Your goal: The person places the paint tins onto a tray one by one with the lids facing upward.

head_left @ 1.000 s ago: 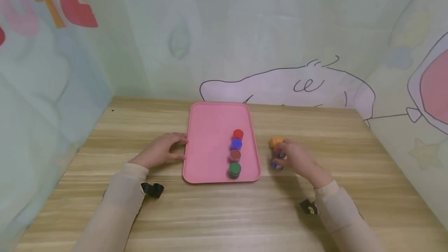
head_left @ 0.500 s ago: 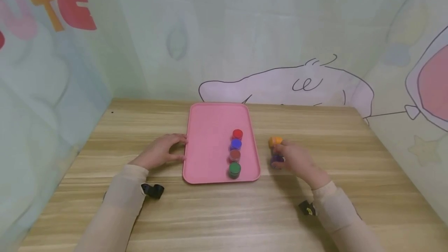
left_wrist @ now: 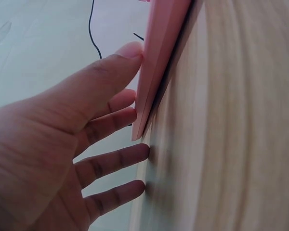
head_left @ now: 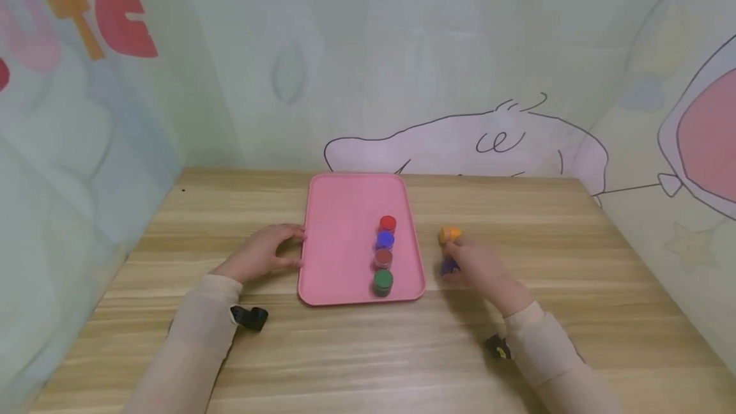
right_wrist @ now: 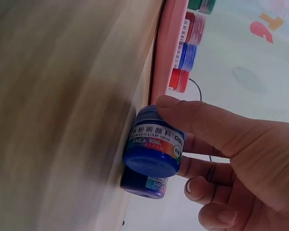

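Note:
My left hand (head_left: 261, 252) touches the left edge of the pink tray (head_left: 336, 235), its thumb and fingers spread along the rim in the left wrist view. Right of the tray, my right hand (head_left: 482, 268) pinches a blue paint jar (right_wrist: 151, 149) between thumb and fingers. That jar is tilted, its gouache label facing the right wrist camera. A second dark blue paint jar (right_wrist: 142, 184) shows just past it, partly hidden. An orange-capped paint jar (head_left: 448, 235) lies on the table beyond my right fingertips.
A column of paint jars stands along the tray's right side: red (head_left: 388, 223), blue (head_left: 384, 241), brown (head_left: 383, 259) and green (head_left: 383, 282). The wooden table (head_left: 356, 356) meets a printed cloth wall (head_left: 247, 82) at its back and sides.
My right thumb and fingers have drawn in on the dark jar, and its white label has gone from sight in the head view. My left hand stays at the tray edge.

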Motion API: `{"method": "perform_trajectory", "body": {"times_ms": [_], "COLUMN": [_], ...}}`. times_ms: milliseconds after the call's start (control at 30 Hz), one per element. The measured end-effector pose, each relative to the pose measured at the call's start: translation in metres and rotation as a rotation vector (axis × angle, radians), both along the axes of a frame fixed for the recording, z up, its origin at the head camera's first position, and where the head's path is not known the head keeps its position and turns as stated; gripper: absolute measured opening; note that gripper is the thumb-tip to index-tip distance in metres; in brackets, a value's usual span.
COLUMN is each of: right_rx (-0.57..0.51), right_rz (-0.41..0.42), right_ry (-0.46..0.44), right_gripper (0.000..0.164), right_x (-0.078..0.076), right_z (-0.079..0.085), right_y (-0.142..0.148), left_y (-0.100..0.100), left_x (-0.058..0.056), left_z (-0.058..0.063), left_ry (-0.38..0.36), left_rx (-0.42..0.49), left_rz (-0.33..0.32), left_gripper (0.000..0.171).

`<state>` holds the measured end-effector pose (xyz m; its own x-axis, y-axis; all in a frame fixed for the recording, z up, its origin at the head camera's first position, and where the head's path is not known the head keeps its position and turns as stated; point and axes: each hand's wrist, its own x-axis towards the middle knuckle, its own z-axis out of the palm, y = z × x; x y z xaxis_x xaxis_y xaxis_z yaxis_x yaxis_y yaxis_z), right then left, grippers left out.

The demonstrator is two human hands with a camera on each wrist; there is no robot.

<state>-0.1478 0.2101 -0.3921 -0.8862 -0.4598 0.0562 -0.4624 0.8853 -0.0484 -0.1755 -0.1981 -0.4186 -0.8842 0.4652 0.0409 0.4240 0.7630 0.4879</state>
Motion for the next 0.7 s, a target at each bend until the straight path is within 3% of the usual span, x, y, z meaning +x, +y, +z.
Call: {"method": "perform_trajectory", "body": {"times_ms": [700], "right_rx": [-0.019], "right_rz": [0.053], "right_ry": [-0.006], "right_gripper": [0.03], "right_x": [-0.0004], "right_z": [0.003], "right_y": [0.0019], "left_y": [0.0009], "left_x": [0.0035], "left_z": [0.0013], "left_ry": [-0.002], "left_rx": [0.012], "left_rz": [0.011], "left_gripper": [0.054]}}
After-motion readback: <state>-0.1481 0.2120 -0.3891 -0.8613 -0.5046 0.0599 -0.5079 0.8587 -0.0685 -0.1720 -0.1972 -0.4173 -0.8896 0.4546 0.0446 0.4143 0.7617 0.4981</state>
